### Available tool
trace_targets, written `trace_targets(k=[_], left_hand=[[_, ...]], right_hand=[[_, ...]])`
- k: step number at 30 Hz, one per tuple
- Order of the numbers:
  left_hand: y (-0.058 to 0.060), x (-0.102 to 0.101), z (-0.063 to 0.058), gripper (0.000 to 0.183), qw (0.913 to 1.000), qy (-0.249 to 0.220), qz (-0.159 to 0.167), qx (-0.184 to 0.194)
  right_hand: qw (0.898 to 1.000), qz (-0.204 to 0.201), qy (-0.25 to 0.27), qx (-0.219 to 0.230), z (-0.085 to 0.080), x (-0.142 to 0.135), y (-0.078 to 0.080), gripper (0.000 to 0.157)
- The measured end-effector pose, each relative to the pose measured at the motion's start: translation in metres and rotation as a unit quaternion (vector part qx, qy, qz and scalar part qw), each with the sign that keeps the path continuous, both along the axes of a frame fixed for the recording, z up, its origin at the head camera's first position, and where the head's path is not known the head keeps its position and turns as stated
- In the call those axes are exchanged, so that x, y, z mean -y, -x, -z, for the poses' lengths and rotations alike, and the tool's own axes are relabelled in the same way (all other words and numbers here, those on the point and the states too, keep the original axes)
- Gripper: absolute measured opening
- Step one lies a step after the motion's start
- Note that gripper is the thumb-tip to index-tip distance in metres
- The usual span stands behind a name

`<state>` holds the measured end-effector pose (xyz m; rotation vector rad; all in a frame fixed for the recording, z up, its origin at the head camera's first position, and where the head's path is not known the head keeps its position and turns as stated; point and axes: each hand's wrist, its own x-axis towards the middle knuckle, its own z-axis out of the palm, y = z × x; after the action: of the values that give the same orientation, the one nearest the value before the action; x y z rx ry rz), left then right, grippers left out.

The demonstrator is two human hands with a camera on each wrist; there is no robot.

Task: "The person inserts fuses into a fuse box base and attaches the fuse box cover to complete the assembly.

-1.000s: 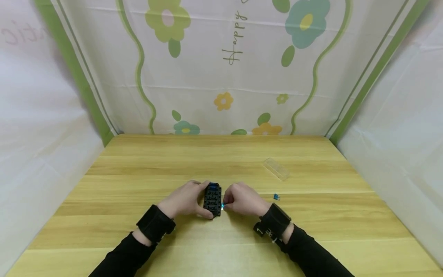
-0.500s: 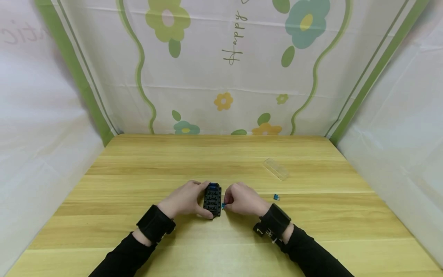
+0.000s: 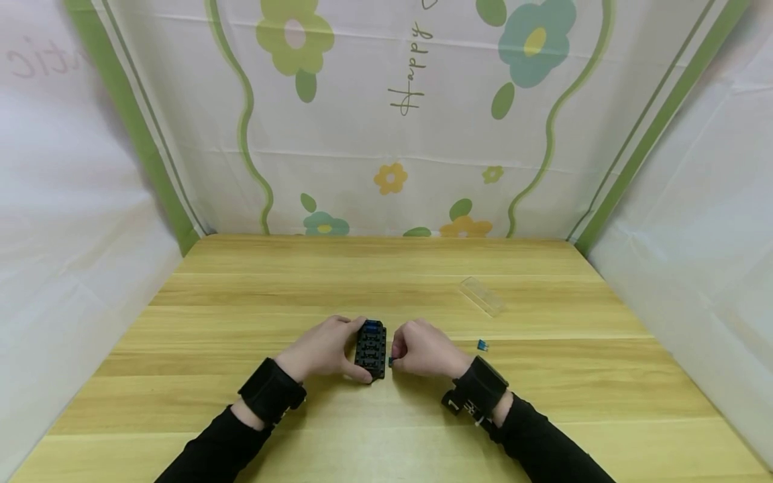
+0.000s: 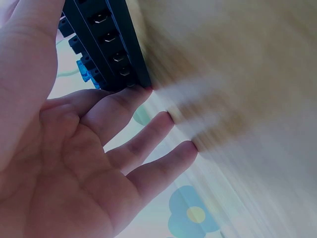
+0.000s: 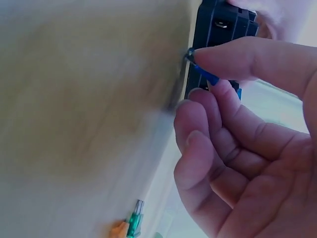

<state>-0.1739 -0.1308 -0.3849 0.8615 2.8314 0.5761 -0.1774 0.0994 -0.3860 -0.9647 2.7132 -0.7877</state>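
My left hand (image 3: 323,347) grips a black fuse box (image 3: 371,352) by its ends, thumb at the near end and index finger at the far end. A blue blade fuse sits in the box's far slot, and the rows nearer me show bare black. Just right of the box, my right hand (image 3: 423,349) pinches another blue blade fuse (image 5: 205,74) between thumb and index finger. In the right wrist view its metal prong points away from the palm, and the other fingers are curled. The left wrist view shows metal contacts along the box's side (image 4: 109,37).
Another blue blade fuse (image 3: 482,345) lies on the wooden table (image 3: 241,288), right of my right hand. Farther back is a clear plastic cover (image 3: 482,296). A flowered curtain (image 3: 386,134) hangs behind the table, with white fabric at both sides.
The blue fuse in my right hand has turned in the fingertips, and less of it shows in the head view. Both hands and the fuse box stay in nearly the same place.
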Motion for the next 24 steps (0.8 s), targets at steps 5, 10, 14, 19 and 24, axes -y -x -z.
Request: trace_targets(k=[5,10,14,19,24], left_hand=[[-0.0009,-0.0002,-0.0006,0.107,1.0,0.002,-0.003,0.004],[-0.0008,-0.0006,-0.0003,0.107,1.0,0.003,-0.002,0.002],[-0.0006,-0.0008,0.0003,0.108,1.0,0.002,-0.001,0.001],[-0.0003,-0.0011,0.0008,0.108,1.0,0.007,-0.003,0.001],[-0.0008,-0.0013,0.0001,0.109,0.9999,0.01,-0.005,0.004]], right_hand=[[1.0,-0.002,0.001,0.01,-0.0007,-0.001,-0.0007,0.009],[1.0,0.006,0.005,0.0,-0.0006,-0.0014,-0.0011,0.014],[1.0,0.021,0.015,-0.004,-0.0012,-0.0012,-0.001,0.016],[0.999,0.03,0.023,-0.016,-0.0025,-0.0011,0.0004,0.015],[0.999,0.024,0.025,-0.029,-0.002,-0.0017,0.0021,0.013]])
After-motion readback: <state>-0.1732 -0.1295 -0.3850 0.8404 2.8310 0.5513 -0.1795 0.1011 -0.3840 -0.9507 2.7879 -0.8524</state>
